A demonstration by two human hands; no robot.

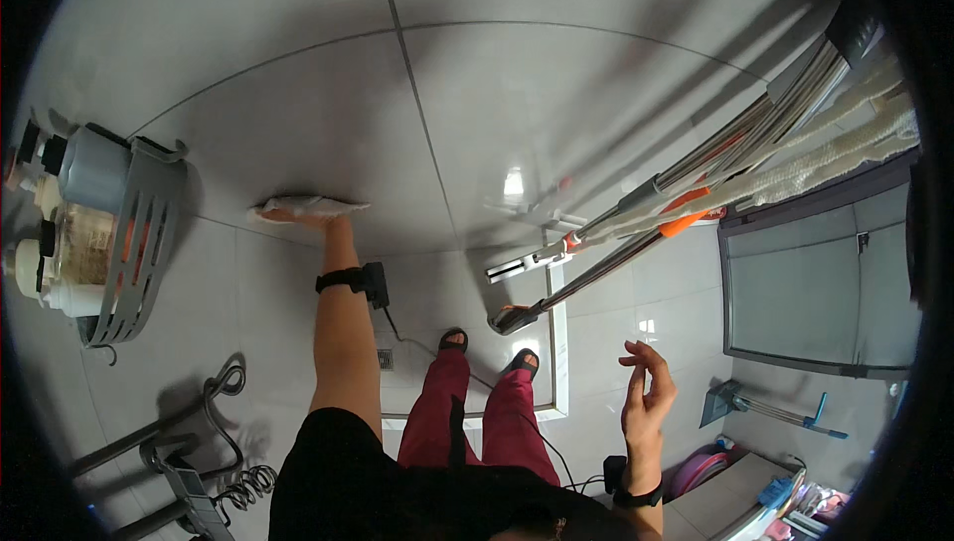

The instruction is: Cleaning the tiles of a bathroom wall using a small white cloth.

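Note:
My left arm is stretched out to the grey tiled wall (pixel 298 124). At its end my left hand (pixel 310 220) presses a whitish cloth (pixel 333 206) against the tiles; the cloth covers most of the fingers. Off to the right, my right hand (pixel 649 397) is raised in the air with its fingers loosely bent and apart, and nothing is in it. A black strap with a small box sits on each wrist, and a thin cable runs from the left one.
A grey wall rack (pixel 149 243) with bottles hangs at left, above a shower fixture (pixel 184 481) with a coiled hose. Mops with long poles (pixel 621 263) lean at right, near a glass-panelled door (pixel 790 288). A squeegee (pixel 765 407) and pink basin (pixel 696 471) are lower right.

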